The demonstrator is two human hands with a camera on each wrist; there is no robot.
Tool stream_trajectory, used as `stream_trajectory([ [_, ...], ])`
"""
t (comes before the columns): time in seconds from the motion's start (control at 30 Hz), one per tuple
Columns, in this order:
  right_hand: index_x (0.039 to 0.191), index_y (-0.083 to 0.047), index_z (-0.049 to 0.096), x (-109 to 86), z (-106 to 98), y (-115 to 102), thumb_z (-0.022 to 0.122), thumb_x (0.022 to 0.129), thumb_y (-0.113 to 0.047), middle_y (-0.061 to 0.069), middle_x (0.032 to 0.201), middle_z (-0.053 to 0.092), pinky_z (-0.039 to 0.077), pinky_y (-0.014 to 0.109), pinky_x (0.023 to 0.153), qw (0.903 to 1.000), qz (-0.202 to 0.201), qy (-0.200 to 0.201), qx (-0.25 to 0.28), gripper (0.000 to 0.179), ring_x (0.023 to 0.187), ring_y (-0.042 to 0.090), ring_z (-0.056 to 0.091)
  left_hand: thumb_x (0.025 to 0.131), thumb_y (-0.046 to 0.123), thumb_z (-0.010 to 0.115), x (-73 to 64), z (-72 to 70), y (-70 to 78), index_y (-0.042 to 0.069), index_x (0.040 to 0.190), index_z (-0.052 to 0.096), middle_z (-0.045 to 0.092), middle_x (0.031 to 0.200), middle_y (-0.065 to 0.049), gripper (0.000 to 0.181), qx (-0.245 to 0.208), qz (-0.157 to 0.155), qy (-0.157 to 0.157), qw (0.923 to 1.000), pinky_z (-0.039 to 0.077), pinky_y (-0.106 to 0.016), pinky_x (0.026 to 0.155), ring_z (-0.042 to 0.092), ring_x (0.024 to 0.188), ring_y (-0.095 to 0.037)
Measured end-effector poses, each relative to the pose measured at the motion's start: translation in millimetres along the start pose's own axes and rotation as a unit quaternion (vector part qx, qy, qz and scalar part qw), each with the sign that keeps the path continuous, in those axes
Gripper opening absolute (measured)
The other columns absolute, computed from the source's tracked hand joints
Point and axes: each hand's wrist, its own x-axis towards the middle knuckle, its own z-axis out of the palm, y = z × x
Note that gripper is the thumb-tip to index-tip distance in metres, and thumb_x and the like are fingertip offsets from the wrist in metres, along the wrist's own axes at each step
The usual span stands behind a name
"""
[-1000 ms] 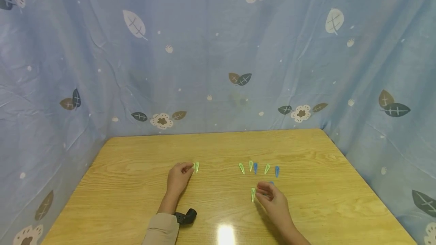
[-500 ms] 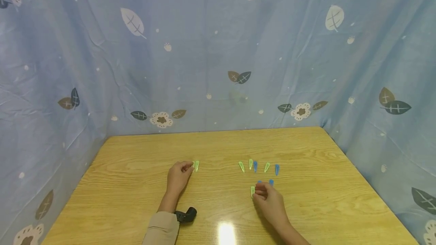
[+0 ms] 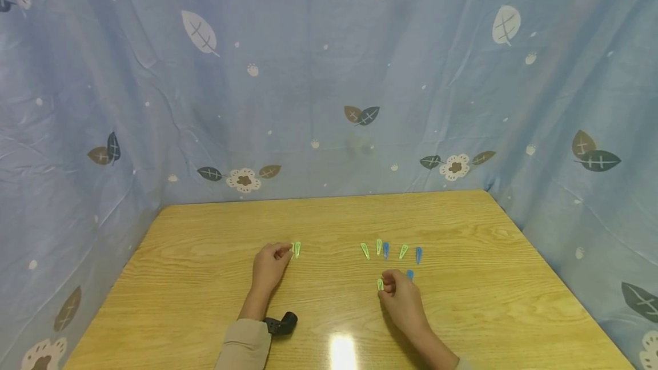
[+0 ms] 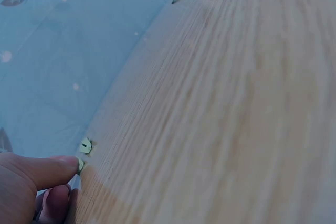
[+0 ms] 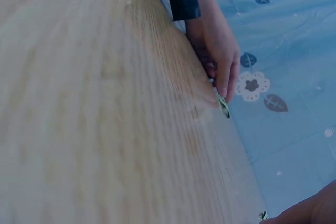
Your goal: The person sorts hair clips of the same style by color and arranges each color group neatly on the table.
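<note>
My left hand [image 3: 269, 267] rests on the table at left of centre, its thumb and fingertips pinching a green snap hair clip [image 4: 80, 166]. A second green hair clip [image 3: 298, 249] lies just to its right. At right of centre, my right hand [image 3: 403, 300] pinches another green hair clip [image 3: 380, 284] by its side, thumb and fingers bent. A blue hair clip [image 3: 409, 274] shows just behind its knuckles. In the right wrist view only the thumb side of this hand and the tip of its clip appear, at the lower right corner.
Behind the right hand lies a loose row of green clips [image 3: 365, 250] and blue clips [image 3: 418, 254]. The wooden table [image 3: 205, 290] ends at a blue patterned curtain [image 3: 308, 84]. A black wrist camera [image 3: 281, 324] sits on the left forearm.
My right hand has moved slightly left and away from me and closed on the green hair clip, which has shifted a little farther back. The left hand has stayed still.
</note>
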Motion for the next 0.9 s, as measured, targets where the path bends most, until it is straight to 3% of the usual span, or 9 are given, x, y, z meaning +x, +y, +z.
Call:
stream_trajectory([
  [0.23, 0.101, 0.007, 0.065, 0.6, -3.2, -0.9, 0.067, 0.078, 0.011, 0.005, 0.085, 0.061, 0.051, 0.019, 0.067, 0.9992, 0.007, -0.027, 0.029, 0.023, 0.076, 0.014, 0.059, 0.086, 0.010, 0.071, 0.2, 0.0, -0.7, 0.004, 0.100, 0.074, 0.058, 0.078, -0.002, 0.016, -0.002, 0.004, 0.001, 1.0000, 0.041, -0.028, 0.061, 0.049, 0.069, -0.014],
  [0.37, 0.103, 0.007, 0.066, 1.3, -4.1, -1.9, 0.067, 0.080, 0.009, 0.003, 0.084, 0.060, 0.051, 0.020, 0.069, 0.9960, 0.030, -0.048, 0.068, 0.023, 0.078, 0.015, 0.058, 0.086, 0.010, 0.071, -0.7, -0.4, -0.6, 0.004, 0.100, 0.074, 0.058, 0.078, -0.001, 0.016, 0.000, 0.005, 0.002, 1.0000, 0.041, -0.028, 0.061, 0.049, 0.069, -0.014],
  [0.67, 0.108, 0.004, 0.066, 4.1, -4.4, -5.3, 0.066, 0.082, 0.006, 0.008, 0.090, 0.059, 0.050, 0.020, 0.065, 0.9793, 0.092, -0.084, 0.160, 0.026, 0.079, 0.019, 0.056, 0.086, 0.009, 0.071, -0.9, -0.7, -1.2, 0.003, 0.100, 0.074, 0.058, 0.077, -0.002, 0.016, -0.010, 0.008, 0.002, 0.9999, 0.041, -0.027, 0.061, 0.049, 0.069, -0.014],
  [0.9, 0.111, 0.003, 0.066, 8.9, -1.9, -5.2, 0.069, 0.082, 0.001, 0.009, 0.094, 0.061, 0.050, 0.020, 0.067, 0.9684, 0.103, -0.088, 0.209, 0.029, 0.082, 0.019, 0.057, 0.086, 0.010, 0.071, 0.8, 0.0, -2.1, 0.004, 0.100, 0.074, 0.058, 0.078, -0.002, 0.016, -0.003, 0.000, 0.001, 1.0000, 0.041, -0.028, 0.062, 0.049, 0.070, -0.014],
])
